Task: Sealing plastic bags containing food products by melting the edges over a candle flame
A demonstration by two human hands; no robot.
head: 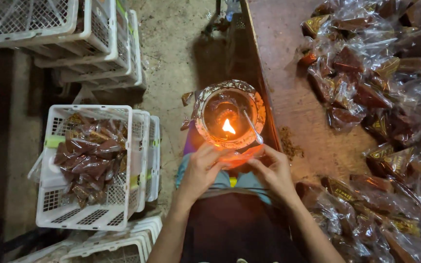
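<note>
My left hand (201, 168) and my right hand (272, 170) pinch the two ends of a clear plastic packet (237, 157), held stretched just below a lit oil lamp (229, 114). The lamp is a round bowl with a small flame (228, 127) at its middle, and a thin metal rod (253, 127) leans on its rim. The packet's edge glows orange near the flame. Both hands rest above my lap.
A white plastic crate (59, 204) at the left holds several filled brown packets (91, 158). More white crates (93, 44) are stacked behind and below it. A wooden table (288, 87) at the right carries heaps of filled clear packets (381, 73).
</note>
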